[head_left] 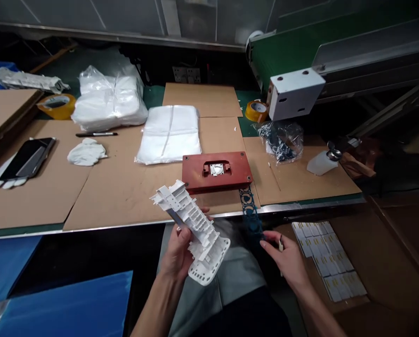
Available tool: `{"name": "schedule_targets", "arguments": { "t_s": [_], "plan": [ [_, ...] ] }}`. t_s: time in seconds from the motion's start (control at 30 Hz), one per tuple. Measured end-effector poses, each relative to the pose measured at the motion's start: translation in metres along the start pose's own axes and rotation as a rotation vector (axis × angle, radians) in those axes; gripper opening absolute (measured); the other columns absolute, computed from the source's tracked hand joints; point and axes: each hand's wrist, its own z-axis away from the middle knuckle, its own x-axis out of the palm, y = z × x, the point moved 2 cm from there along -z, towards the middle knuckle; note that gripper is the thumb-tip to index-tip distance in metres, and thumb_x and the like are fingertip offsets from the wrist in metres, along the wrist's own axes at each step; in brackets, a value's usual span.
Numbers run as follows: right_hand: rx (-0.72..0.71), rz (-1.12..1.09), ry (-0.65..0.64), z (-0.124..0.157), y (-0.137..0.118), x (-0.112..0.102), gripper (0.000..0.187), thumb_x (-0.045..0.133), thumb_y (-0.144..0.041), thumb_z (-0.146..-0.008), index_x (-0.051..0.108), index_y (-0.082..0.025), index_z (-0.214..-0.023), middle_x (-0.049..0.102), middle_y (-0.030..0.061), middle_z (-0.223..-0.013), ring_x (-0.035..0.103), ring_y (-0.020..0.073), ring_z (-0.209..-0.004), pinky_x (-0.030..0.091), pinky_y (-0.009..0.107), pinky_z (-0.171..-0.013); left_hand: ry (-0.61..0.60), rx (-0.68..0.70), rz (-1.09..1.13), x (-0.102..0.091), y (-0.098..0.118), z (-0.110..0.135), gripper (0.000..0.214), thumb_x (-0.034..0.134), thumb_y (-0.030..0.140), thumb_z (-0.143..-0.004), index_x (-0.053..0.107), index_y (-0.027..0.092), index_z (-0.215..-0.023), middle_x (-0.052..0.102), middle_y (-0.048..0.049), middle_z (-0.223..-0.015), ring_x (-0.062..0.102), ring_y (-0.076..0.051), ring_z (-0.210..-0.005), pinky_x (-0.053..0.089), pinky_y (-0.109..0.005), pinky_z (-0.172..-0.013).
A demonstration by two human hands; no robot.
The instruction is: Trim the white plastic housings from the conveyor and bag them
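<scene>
My left hand (179, 248) is closed around a white moulded plastic part (195, 222), ribbed along its length with a rounded, slotted end plate towards me. It is held tilted above my lap, in front of the table edge. Between thumb and fingertips, my right hand (283, 252) pinches the lower end of a dark blue strip with cut-out shapes (250, 210), whose upper end reaches the red block. A thin light stick-like tool (281, 244) also sits among the right fingers; its kind is unclear. The red block (216, 171) lies on the table with a small white piece (216, 169) in its central recess.
Stacks of white bags (169, 133) lie behind the block. Leftward are a glove (87, 152), a pen (97, 134) and a phone (28, 159). A bottle (323, 161), a swab (274, 176) and a white box (295, 93) stand or lie right. Flat pieces (328, 257) fill a carton below.
</scene>
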Motion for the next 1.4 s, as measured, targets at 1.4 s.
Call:
{"name": "schedule_targets", "arguments": {
  "t_s": [1.4],
  "plan": [
    [-0.64,0.32,0.37,0.033,-0.066,0.0,0.005,0.071,-0.023,-0.088,0.073,-0.019,-0.09,0.07,0.0116,-0.125,0.071,0.0299,-0.108,0.055,0.041,-0.081,0.36,0.083,-0.332,-0.037,-0.026,0.094,0.047,0.087,0.032,-0.069,0.068,0.021,-0.11,0.077,-0.0059,-0.1,0.072,-0.026,-0.095,0.057,-0.034,-0.083]
  ]
}}
